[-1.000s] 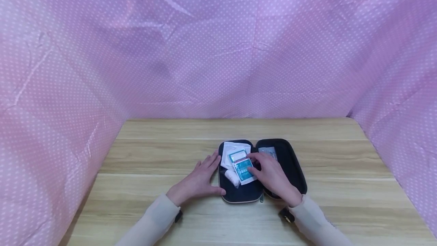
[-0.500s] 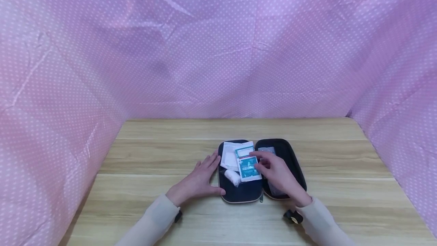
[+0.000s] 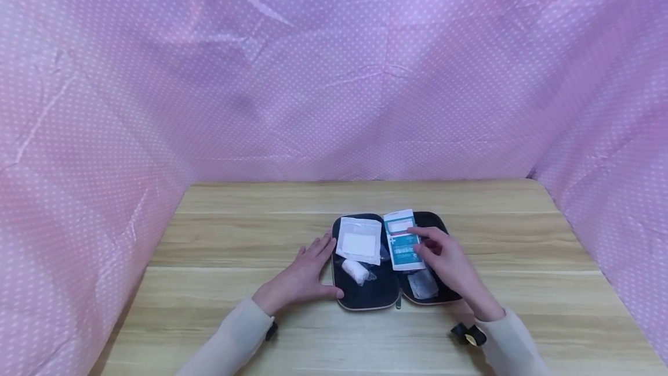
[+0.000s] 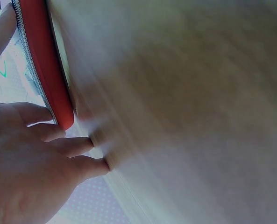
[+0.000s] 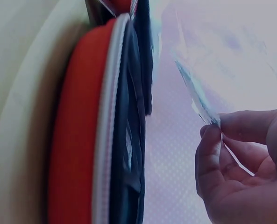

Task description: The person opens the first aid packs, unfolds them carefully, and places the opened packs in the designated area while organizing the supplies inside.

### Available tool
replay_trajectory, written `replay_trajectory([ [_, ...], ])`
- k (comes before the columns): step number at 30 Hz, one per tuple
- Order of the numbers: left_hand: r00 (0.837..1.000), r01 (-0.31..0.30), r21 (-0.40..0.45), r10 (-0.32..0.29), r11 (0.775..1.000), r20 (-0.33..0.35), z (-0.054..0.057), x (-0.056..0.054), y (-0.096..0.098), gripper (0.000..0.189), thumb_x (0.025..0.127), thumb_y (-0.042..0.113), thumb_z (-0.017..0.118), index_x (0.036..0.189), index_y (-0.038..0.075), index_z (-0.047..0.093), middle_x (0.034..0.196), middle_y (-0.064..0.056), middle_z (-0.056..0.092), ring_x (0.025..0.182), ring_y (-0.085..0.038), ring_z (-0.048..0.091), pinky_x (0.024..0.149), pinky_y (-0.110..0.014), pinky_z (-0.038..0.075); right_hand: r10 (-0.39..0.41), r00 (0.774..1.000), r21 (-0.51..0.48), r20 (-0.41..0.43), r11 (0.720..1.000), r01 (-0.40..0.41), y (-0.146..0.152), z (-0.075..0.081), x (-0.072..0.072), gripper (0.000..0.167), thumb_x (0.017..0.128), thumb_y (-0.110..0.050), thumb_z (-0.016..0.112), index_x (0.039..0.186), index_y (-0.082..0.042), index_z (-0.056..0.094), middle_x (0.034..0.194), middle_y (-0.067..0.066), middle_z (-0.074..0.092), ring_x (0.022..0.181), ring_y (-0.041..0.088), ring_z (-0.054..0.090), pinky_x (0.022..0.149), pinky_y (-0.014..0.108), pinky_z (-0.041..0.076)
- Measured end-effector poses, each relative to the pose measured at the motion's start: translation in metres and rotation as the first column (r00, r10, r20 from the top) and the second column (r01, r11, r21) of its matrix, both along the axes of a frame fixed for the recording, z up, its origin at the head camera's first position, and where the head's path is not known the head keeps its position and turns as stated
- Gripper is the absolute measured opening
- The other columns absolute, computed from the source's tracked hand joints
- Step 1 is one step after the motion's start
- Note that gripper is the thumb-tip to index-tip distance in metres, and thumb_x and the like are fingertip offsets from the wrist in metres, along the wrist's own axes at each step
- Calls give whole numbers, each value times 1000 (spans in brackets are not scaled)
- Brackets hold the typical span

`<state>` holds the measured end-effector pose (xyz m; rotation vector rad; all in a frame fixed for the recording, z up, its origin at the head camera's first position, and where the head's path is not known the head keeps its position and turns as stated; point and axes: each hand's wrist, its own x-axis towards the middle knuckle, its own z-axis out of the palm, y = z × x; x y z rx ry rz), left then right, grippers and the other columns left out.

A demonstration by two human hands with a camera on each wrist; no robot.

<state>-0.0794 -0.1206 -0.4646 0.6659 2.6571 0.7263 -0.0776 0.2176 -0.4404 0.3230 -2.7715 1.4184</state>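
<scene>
An unzipped case with a dark lining (image 3: 367, 297) and a red outer shell (image 5: 77, 126) lies spread on the table. Over its right half, my right hand (image 3: 446, 257) pinches a teal-and-white packet (image 3: 404, 251) between thumb and fingers; the right wrist view shows the packet edge-on, raised above the case. Fingers spread, my left hand (image 3: 305, 277) rests against the case's left edge. In the left half lie a white square packet (image 3: 360, 241) and a white roll in clear wrap (image 3: 356, 271). A clear plastic packet (image 3: 423, 284) sits in the right half.
The case stands on a wood-grain table (image 3: 250, 219). Pink polka-dot cloth (image 3: 334, 103) hangs behind the table and along both sides. A zipper pull (image 3: 399, 303) hangs at the case's front, between its halves.
My right hand has carried the teal-and-white packet rightward from the case's left half to above the right half, uncovering the white square packet. The left hand has stayed in place.
</scene>
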Motion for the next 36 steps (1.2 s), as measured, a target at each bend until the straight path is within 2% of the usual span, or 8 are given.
replay_trajectory([
  [6, 1000, 2, -6, -2, 1000, 8, -1, 0, -1, 114, 81, 58, 83, 164, 6, 24, 173, -10, 11, 156, -39, 16, 124, -61, 13, -35, 999, -6, 28, 999, 35, 14, 6, 4, 36, 102, -8, 63, 138, -10, 66, 119, 13, 66, 96, 23, 61, 77, 24, 55],
  [13, 1000, 1, -11, -1, 1000, 11, -1, 0, -1, 115, 81, 57, 83, 164, 6, 23, 173, -10, 11, 157, -38, 16, 125, -60, 13, -67, 997, 31, 37, 997, 66, 29, 6, 5, 37, 105, -13, 60, 141, -10, 63, 116, 14, 66, 95, 25, 60, 77, 25, 54],
  [21, 1000, 2, -8, -2, 1000, 14, 0, 0, -1, 115, 81, 58, 83, 165, 6, 23, 173, -10, 10, 157, -38, 15, 125, -60, 13, -89, 995, 43, 47, 995, 88, 44, 3, 1, 37, 107, -16, 55, 143, -10, 62, 141, 21, 59, 112, 36, 63, 89, 37, 55],
  [23, 1000, 3, -6, -3, 1000, 14, 0, 0, -1, 115, 81, 58, 83, 165, 6, 23, 173, -10, 10, 157, -38, 15, 125, -60, 13, -96, 994, 43, 50, 995, 94, 47, 3, 0, 36, 108, -17, 54, 143, -10, 62, 140, 22, 60, 110, 35, 64, 87, 37, 55],
  [27, 1000, 3, -3, -3, 1000, 13, 0, 0, -1, 114, 81, 58, 83, 164, 6, 24, 173, -9, 10, 157, -37, 14, 125, -60, 13, -109, 990, 28, 88, 994, 107, 54, 2, -2, 37, 109, -19, 51, 145, -12, 60, 126, 23, 63, 85, 29, 61, 64, 30, 50],
  [30, 1000, 1, 1, -1, 1000, 13, 0, 0, -1, 114, 81, 57, 83, 164, 6, 24, 173, -10, 11, 157, -38, 15, 125, -60, 13, -120, 987, 10, 103, 993, 119, 59, 0, -5, 38, 109, -19, 50, 145, -11, 59, 122, 24, 62, 76, 24, 55, 56, 29, 44],
  [33, 1000, 0, -2, 0, 1000, 12, 0, -1, 0, 114, 81, 57, 83, 164, 6, 24, 173, -9, 11, 157, -38, 15, 125, -60, 13, -131, 986, 6, 106, 991, 131, 64, -1, -7, 39, 109, -19, 50, 146, -10, 58, 123, 24, 62, 73, 19, 55, 54, 28, 43],
  [36, 1000, 0, -2, 0, 1000, 9, 0, -1, 0, 114, 81, 57, 83, 164, 6, 24, 173, -9, 11, 157, -38, 16, 125, -60, 13, -152, 981, 10, 118, 988, 152, 68, -3, -9, 39, 109, -19, 51, 147, -9, 57, 116, 25, 63, 66, 18, 52, 47, 29, 41],
])
